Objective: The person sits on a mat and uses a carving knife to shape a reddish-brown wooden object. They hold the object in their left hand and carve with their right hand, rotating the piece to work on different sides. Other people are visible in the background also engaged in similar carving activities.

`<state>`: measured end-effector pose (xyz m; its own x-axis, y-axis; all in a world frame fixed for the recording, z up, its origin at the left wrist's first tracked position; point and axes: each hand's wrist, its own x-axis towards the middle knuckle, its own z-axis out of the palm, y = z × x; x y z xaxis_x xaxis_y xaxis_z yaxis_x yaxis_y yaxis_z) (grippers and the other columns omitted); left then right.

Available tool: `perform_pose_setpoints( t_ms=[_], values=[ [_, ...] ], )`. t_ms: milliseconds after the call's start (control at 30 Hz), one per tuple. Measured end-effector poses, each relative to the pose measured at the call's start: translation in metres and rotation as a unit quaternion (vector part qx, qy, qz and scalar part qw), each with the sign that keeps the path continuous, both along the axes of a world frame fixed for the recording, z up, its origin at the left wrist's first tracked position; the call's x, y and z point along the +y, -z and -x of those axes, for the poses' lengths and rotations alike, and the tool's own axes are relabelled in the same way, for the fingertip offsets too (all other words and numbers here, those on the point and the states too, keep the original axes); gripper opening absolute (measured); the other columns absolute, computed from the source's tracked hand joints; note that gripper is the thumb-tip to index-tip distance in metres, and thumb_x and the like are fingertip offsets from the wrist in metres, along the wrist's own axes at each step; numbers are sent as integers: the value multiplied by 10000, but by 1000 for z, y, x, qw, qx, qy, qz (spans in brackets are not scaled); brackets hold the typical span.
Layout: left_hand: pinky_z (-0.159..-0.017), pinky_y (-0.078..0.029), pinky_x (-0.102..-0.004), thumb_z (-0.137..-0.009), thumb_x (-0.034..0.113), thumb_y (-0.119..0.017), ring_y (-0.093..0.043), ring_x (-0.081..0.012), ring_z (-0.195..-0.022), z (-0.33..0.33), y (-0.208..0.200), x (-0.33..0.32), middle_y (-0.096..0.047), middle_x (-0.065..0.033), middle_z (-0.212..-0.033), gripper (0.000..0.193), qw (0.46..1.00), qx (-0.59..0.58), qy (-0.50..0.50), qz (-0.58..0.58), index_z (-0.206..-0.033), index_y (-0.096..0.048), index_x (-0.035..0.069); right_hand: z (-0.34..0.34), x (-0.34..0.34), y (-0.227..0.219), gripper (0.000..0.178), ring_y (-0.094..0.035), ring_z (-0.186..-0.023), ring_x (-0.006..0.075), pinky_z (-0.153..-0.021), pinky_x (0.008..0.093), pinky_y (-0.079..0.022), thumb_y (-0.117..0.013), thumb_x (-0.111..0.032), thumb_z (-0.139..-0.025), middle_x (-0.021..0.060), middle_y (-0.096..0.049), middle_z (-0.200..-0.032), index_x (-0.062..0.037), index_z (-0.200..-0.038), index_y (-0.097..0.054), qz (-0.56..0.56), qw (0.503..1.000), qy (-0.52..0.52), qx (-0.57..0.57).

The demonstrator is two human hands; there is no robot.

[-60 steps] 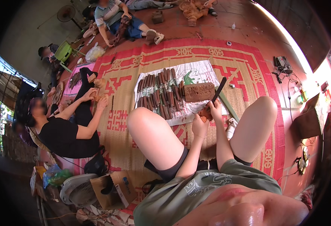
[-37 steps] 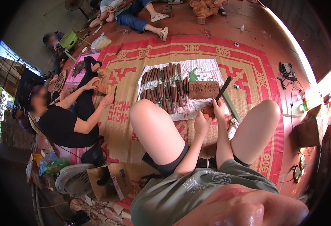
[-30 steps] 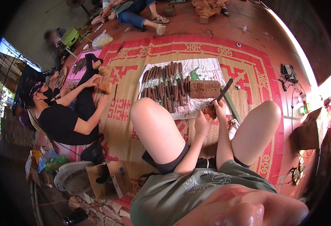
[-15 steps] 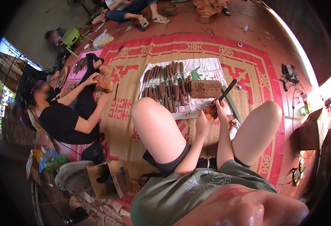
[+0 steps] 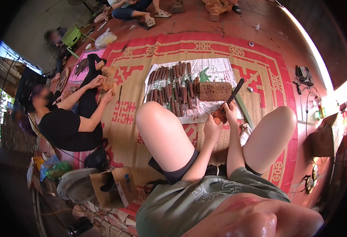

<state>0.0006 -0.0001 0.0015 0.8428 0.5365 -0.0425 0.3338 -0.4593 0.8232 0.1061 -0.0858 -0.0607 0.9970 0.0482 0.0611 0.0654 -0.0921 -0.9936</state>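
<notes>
Between my knees, my left hand (image 5: 212, 128) is closed around a small reddish-brown piece of carved wood (image 5: 220, 114). My right hand (image 5: 231, 112) grips a long dark carving chisel (image 5: 238, 90), whose shaft points up and to the right. The chisel's lower end meets the wood, though fingers hide the exact contact. Just beyond my hands, a brown rectangular block (image 5: 215, 91) rests on a white printed sheet (image 5: 217, 65). Several carving tools with brown handles (image 5: 172, 89) lie in rows on the sheet's left part.
A red and tan woven mat (image 5: 132, 94) spreads beneath everything. To my left a seated co-worker (image 5: 68, 114) handles pale wood (image 5: 109, 87). A green bar (image 5: 242, 108) lies right of the sheet. A cardboard box (image 5: 114, 187) and grey fan (image 5: 76, 185) stand at lower left.
My hands stay together on the wood and chisel; the chisel has tipped slightly leftward. The co-worker's near hand has risen to the pale wood. The whole view has shifted slightly.
</notes>
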Motion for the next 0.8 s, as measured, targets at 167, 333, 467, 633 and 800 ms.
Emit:
perform_pose_setpoints(
  t_ms=[167,333,467,633,800],
  values=[
    [-636,-463,-442,-615,224,-719,-583,-383,-729,-1,1,5,-587,-197,-758,379,1000,-29,-5,8,-811,-467,21,4,10,-16,146,-512,-635,74,-579,244,-408,-536,-135,-879,-20,-568,-701,-38,-779,-579,12,1000,23,-16],
    [-628,-462,-440,-620,219,-717,-584,-381,-724,-1,-1,0,-585,-194,-760,370,1000,-16,5,7,-809,-470,19,2,-6,-2,126,-511,-646,71,-595,231,-405,-541,-122,-866,-22,-572,-707,-36,-781,-579,-119,990,6,76],
    [-657,-470,-470,-651,213,-679,-587,-397,-758,0,-6,2,-599,-213,-804,372,999,-18,21,32,-902,-486,17,-2,0,-1,129,-506,-629,64,-580,201,-398,-537,-111,-863,-8,-576,-704,-16,-783,-575,-12,1000,1,10],
    [-649,-470,-471,-654,224,-685,-587,-400,-755,-1,4,-2,-598,-220,-808,381,999,-32,30,10,-906,-485,20,3,-1,-11,112,-509,-633,58,-580,203,-404,-539,-99,-862,-9,-571,-706,-14,-799,-576,-57,998,15,33],
    [-635,-469,-433,-628,222,-728,-595,-373,-739,-1,2,-5,-597,-194,-767,377,1000,-24,18,7,-825,-482,17,-1,-6,-7,112,-502,-641,53,-580,208,-400,-542,-111,-869,-23,-559,-711,-15,-827,-582,-80,995,-20,55]
  ],
)
